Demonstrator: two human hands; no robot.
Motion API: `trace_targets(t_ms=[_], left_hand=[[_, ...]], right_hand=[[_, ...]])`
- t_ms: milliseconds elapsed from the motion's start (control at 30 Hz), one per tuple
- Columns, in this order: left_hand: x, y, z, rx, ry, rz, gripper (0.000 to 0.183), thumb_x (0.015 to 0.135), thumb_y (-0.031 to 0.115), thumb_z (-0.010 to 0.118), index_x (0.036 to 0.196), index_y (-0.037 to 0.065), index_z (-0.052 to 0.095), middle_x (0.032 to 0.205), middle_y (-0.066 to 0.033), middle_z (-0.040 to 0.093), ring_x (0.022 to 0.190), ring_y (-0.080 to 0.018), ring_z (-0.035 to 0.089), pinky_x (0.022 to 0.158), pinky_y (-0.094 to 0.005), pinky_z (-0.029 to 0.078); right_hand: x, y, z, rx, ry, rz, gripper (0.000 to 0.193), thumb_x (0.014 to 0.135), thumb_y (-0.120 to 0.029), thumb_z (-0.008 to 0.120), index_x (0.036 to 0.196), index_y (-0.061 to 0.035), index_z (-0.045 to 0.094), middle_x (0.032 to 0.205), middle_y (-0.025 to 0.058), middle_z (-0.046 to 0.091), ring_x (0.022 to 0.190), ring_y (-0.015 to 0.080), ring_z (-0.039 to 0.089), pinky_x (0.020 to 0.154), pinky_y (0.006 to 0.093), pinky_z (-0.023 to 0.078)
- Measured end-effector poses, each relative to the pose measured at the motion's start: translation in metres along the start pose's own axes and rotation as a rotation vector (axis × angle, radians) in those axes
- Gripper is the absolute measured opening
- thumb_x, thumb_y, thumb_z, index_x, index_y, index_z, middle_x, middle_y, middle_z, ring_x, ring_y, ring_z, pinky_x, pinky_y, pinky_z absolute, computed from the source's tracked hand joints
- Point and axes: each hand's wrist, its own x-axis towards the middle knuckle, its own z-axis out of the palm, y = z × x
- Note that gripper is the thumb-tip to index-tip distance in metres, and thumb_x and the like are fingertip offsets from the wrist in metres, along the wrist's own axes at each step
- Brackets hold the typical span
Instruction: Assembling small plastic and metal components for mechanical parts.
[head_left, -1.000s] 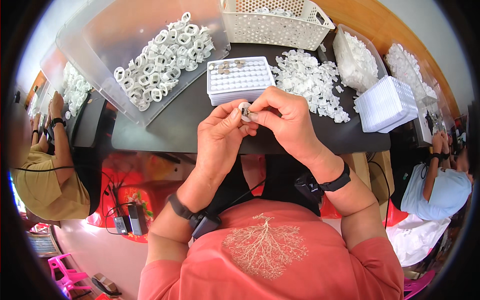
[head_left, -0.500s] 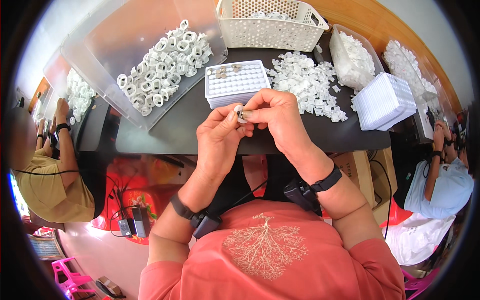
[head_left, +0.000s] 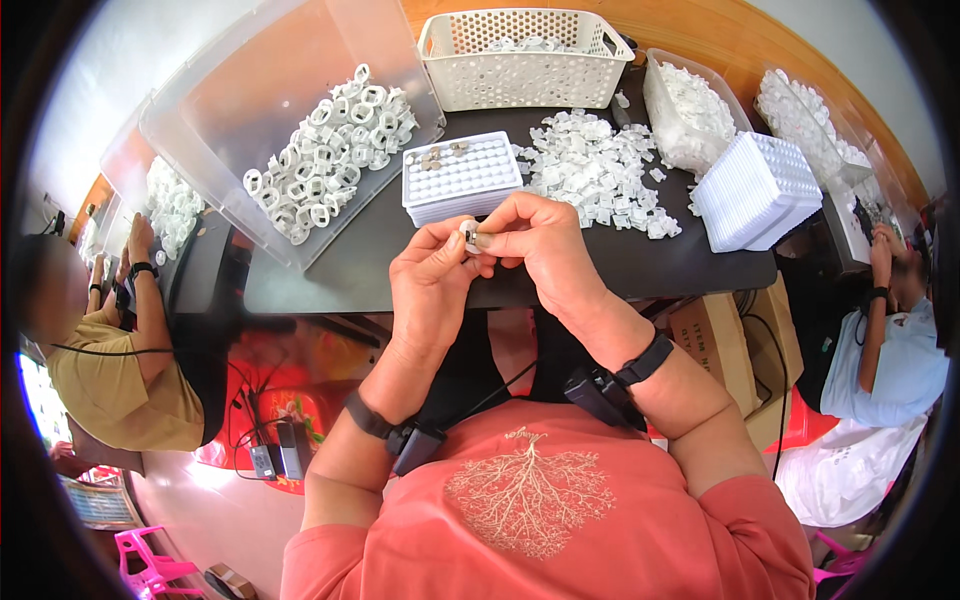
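Note:
A small white round plastic housing (head_left: pixel 469 228) with a dark opening in its middle is held up in front of the table's near edge. My left hand (head_left: pixel 432 268) grips it from the left between thumb and fingers. From the right, my right hand (head_left: pixel 540 240) presses thumb and index finger together at its edge; whatever lies between those fingertips is hidden. Just beyond my hands stands a stack of white pocketed trays (head_left: pixel 462 181). Several button cells (head_left: pixel 432 158) rest in the far left part of the top tray.
A clear bin (head_left: pixel 215 140) of white ring-shaped housings leans at left. Small white plastic pieces (head_left: pixel 590 170) lie heaped at right, near another tray stack (head_left: pixel 757 195). A white perforated basket (head_left: pixel 520 80) and a clear tub (head_left: pixel 695 110) stand behind. People work on both sides.
The housing and both hands have shifted slightly in the view, as has the whole scene. My right fingertips now sit closer against the housing, and the shiny piece seen between them is mostly hidden.

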Motion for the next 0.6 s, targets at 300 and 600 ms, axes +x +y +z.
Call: trace_targets(t_ms=[300, 600], left_hand=[[-0.002, 0.000, 0.007, 0.106, -0.013, 0.031, 0.023, 0.097, 0.009, 0.063, 0.113, -0.006, 0.062, 0.100, -0.0155, 0.069, 0.084, -0.0235, 0.065, 0.076, -0.0368, 0.053], [-0.003, -0.011, 0.020, 0.050, -0.060, -0.023, 0.023, 0.095, 0.011, 0.066, 0.112, -0.005, 0.063, 0.100, -0.0156, 0.069, 0.084, -0.0236, 0.065, 0.075, -0.0375, 0.052]], right_hand=[[0.007, -0.005, -0.007, -0.014, 0.026, 0.103, 0.006, 0.081, 0.002, 0.072, 0.081, -0.0008, 0.067, 0.075, 0.0044, 0.067, 0.064, 0.0096, 0.061, 0.057, 0.0226, 0.043], [-0.006, -0.012, -0.017, 0.053, 0.065, 0.033, 0.008, 0.083, 0.005, 0.068, 0.087, 0.0013, 0.062, 0.072, 0.0071, 0.065, 0.055, 0.0137, 0.062, 0.049, 0.0228, 0.041]])
